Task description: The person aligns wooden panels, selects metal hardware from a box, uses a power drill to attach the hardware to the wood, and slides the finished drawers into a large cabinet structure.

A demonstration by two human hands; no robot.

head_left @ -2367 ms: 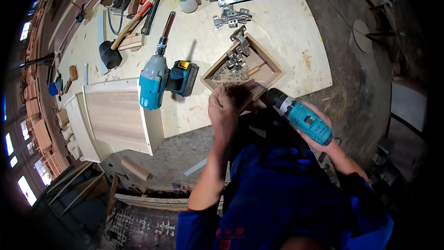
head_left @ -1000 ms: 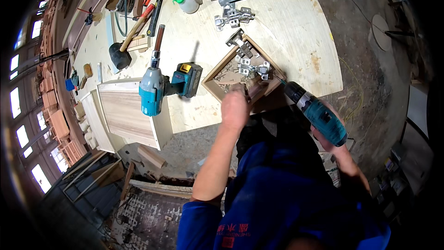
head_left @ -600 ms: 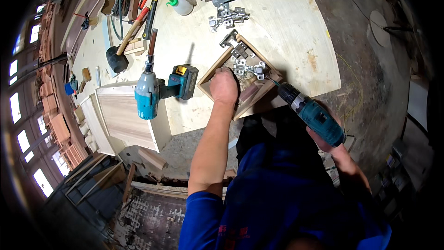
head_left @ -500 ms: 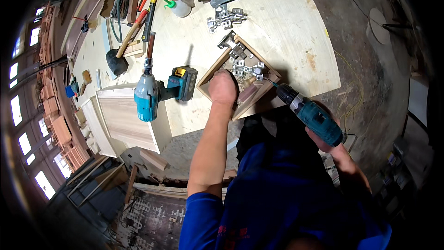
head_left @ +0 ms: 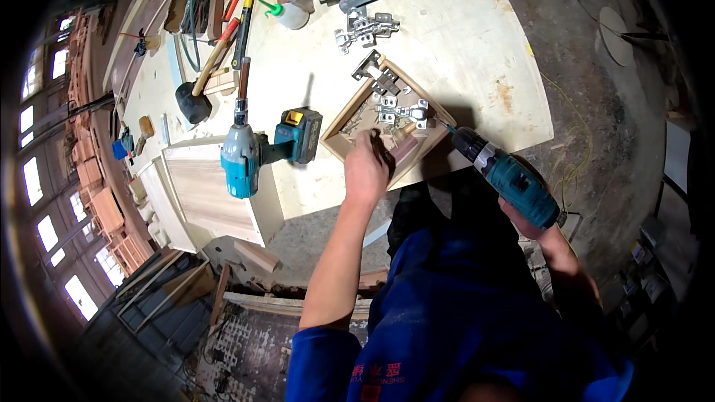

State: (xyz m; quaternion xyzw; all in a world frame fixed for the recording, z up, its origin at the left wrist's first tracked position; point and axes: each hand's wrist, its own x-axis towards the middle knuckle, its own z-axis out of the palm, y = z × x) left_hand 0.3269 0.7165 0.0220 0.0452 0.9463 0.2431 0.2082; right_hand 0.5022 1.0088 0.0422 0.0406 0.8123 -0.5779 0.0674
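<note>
Clamping a drill (head_left: 514, 180), the right hand (head_left: 520, 219) flanks a box (head_left: 421, 91) of hinges (head_left: 386, 109) — left hand (head_left: 366, 171) there, grip unclear.

My left hand (head_left: 367, 171) covers part of the wooden box (head_left: 426, 96); whether its fingertips pinch anything cannot be determined. Loose pieces (head_left: 363, 117) at the box's 9 o'clock are too small to identify. At 3 o'clock, the drill (head_left: 515, 187) hides most of my right hand (head_left: 520, 224). The upper edge crops the desk (head_left: 477, 45) at 12 o'clock.
</note>
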